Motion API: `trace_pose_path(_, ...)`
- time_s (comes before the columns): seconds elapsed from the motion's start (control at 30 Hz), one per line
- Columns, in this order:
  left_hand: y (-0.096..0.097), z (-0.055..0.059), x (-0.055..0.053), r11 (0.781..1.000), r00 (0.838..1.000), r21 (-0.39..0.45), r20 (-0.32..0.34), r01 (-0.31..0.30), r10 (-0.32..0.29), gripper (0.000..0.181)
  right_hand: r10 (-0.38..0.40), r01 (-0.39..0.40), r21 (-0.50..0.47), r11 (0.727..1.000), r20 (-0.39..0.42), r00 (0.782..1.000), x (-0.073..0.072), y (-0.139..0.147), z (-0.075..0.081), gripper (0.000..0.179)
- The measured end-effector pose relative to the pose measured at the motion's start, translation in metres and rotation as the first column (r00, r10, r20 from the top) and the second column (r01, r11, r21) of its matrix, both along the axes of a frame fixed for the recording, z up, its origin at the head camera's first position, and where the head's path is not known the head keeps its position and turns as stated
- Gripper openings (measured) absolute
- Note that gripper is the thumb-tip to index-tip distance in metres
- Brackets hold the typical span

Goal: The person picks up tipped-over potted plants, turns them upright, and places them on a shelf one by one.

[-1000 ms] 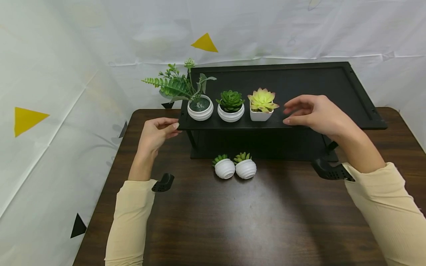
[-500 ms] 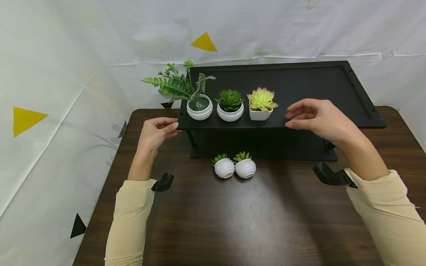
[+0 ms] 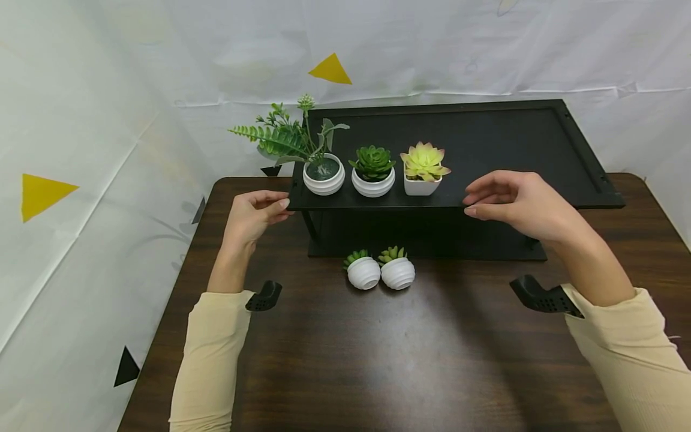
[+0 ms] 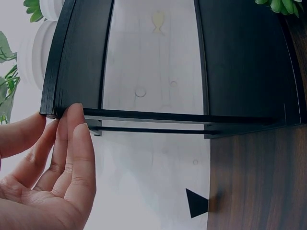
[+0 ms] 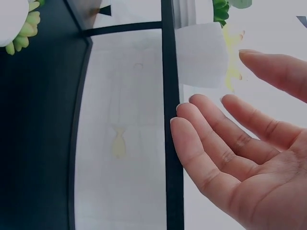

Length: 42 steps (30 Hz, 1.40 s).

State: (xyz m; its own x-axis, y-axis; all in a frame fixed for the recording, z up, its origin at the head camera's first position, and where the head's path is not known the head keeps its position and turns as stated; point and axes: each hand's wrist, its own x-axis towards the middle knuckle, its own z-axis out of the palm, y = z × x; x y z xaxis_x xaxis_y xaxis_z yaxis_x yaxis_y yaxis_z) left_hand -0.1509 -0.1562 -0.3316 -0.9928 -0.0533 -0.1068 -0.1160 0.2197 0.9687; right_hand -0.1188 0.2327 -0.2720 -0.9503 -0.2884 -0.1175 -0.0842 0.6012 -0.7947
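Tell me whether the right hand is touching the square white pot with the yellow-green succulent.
Apart. The head view shows a strip of the black shelf plainly visible between the right hand and the square white pot.

At upper centre, a fern (image 3: pixel 294 144) and two succulents (image 3: pixel 373 167) are standing left to right on the shelf (image 3: pixel 507 141); below centre, two pots (image 3: pixel 364 273) are resting before it on the counter (image 3: pixel 399 354).

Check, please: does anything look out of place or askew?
Yes: in front of the black shelf, the left round pot and right round pot lie tipped on the table, bases showing, succulents toward the shelf. The three upper pots stand upright. No spill or breakage shows.
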Motion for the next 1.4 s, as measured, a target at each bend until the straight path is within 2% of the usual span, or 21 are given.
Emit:
trace_pose_path(0.27, 0.0, 0.0, -0.001, 1.0, 1.0, 0.006, 0.002, -0.001, 0.001, 0.026, 0.05, -0.049, -0.057, 0.997, 0.013, 0.999, 0.005, -0.001, -0.009, 0.031)
trace_pose_path(0.67, 0.0, 0.001, 0.0, 1.0, 1.0, -0.006, 0.011, -0.001, 0.001, 0.026, 0.096, -0.094, -0.038, 0.995, 0.046, 0.994, 0.012, -0.005, -0.028, 0.033)
trace_pose_path(0.87, 0.0, 0.0, 0.0, 1.0, 1.0, -0.004, 0.013, -0.007, 0.007, 0.026, 0.098, -0.097, -0.016, 0.995, 0.067, 0.993, 0.014, -0.011, -0.042, 0.034)
trace_pose_path(1.13, 0.001, 0.0, 0.0, 1.0, 1.0, -0.007, 0.006, -0.004, 0.004, 0.026, 0.105, -0.098, -0.063, 0.993, 0.13, 0.986, 0.015, -0.02, -0.068, 0.038)
trace_pose_path(1.4, 0.001, 0.0, 0.0, 1.0, 1.0, -0.007, 0.013, -0.009, 0.009, 0.026, 0.108, -0.097, -0.071, 0.993, 0.176, 0.978, 0.015, -0.029, -0.087, 0.042)
